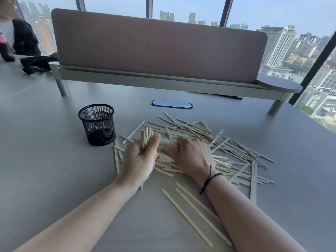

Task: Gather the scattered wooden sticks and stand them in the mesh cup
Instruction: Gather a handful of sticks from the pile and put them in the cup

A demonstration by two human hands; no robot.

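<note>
A black mesh cup [97,124] stands upright on the grey table, with no sticks showing in it. My left hand [139,160] is closed around a bundle of wooden sticks [146,136], held upright just right of the cup. Beside it, my right hand [189,153] lies on the pile of scattered sticks [227,148], its fingers curled around a few of them. Three loose sticks [192,211] lie nearer to me between my forearms.
A brown divider panel [160,51] on a raised grey shelf [163,82] crosses the back of the table. An oval cable port [171,104] sits behind the pile. A black bag [38,62] lies far left. Windows run behind.
</note>
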